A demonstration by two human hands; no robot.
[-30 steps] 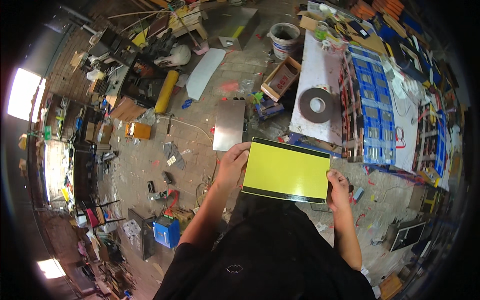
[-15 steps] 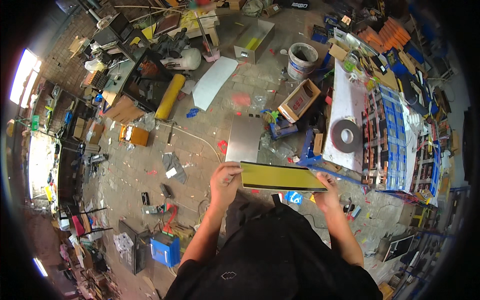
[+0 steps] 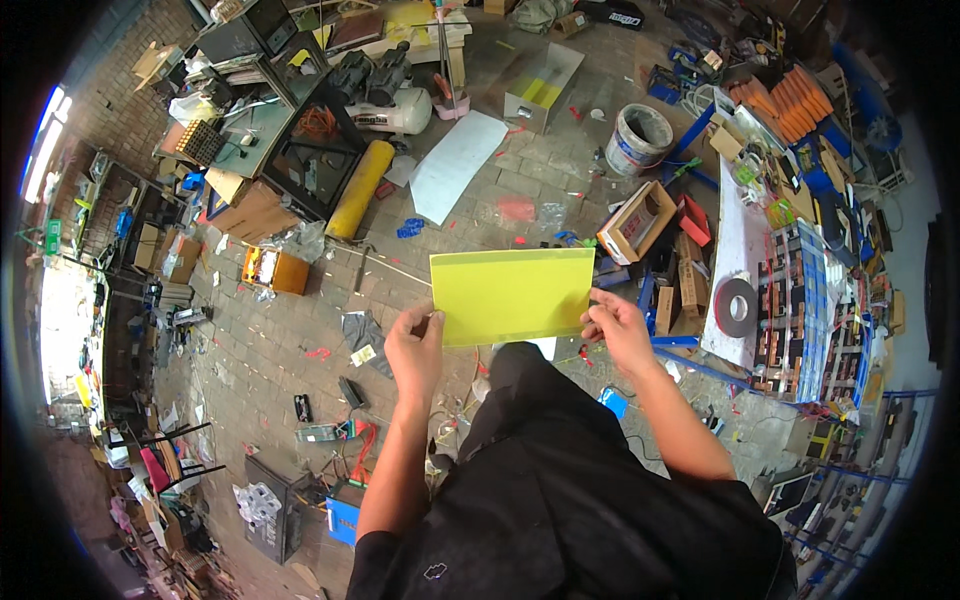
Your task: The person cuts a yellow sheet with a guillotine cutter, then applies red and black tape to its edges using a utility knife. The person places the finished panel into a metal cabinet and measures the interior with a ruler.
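I hold a flat yellow rectangular sheet [image 3: 512, 294] in front of me with both hands, its broad face turned up toward the camera. My left hand [image 3: 414, 347] pinches its lower left corner. My right hand [image 3: 618, 326] grips its lower right edge. Below the sheet are my dark trousers and black top, above a brick-paved floor.
A white sheet [image 3: 455, 163] and a yellow cylinder [image 3: 358, 187] lie on the floor ahead. A white bucket [image 3: 638, 138] and an open cardboard box [image 3: 636, 221] stand to the right, near a white bench [image 3: 733, 235] bearing a dark tape roll [image 3: 736, 306]. Tools and boxes litter the left.
The yellow sheet was seen nearly edge-on half a second ago and now shows its full face, tilted up and raised. The view has also shifted over the floor.
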